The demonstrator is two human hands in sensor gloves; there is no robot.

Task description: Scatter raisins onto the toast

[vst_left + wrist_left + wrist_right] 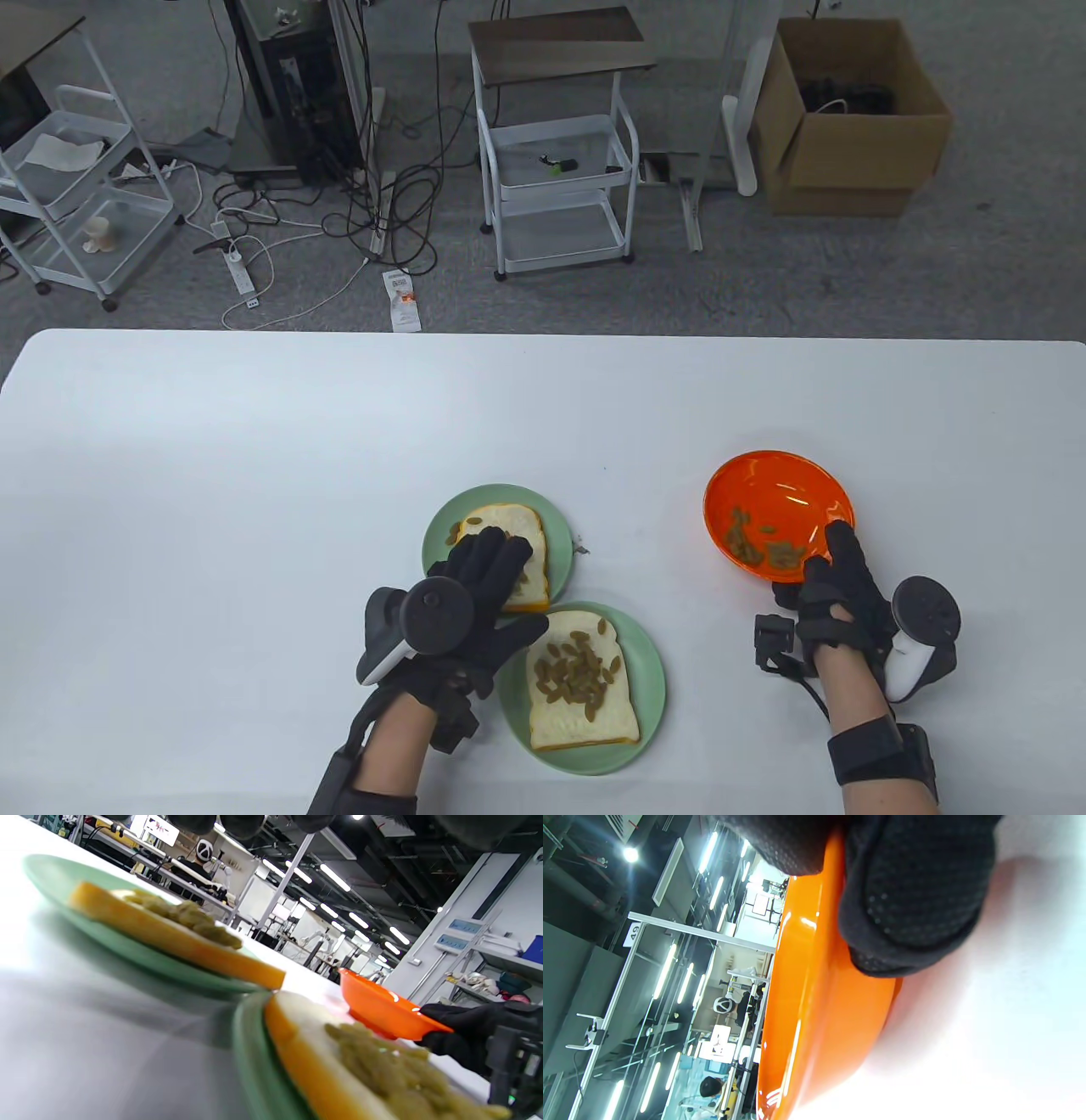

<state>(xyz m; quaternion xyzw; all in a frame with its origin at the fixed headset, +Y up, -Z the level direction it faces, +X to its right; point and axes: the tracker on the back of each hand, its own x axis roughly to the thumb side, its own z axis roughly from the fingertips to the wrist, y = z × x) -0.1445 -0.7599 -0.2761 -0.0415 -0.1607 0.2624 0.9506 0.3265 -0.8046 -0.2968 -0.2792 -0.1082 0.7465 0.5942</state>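
Note:
Two slices of toast lie on green plates. The far toast [509, 519] on its plate [496, 497] has a few raisins [458, 531]. My left hand [496, 564] is spread flat over it, fingers extended, holding nothing I can see. The near toast [585, 679] on its plate [653, 679] is covered with raisins [577, 671]. The orange bowl [779, 501] holds raisins [768, 550]. My right hand [830, 564] grips its near rim. The right wrist view shows a finger [916, 899] on the bowl [806, 993]. The left wrist view shows both toasts [178, 938] [339, 1060] and the bowl [377, 1010].
A small loose bit [582, 548] lies on the white table [254, 475] just right of the far plate. Past the table's far edge are white carts [560, 187], cables and a cardboard box [848, 119] on the floor.

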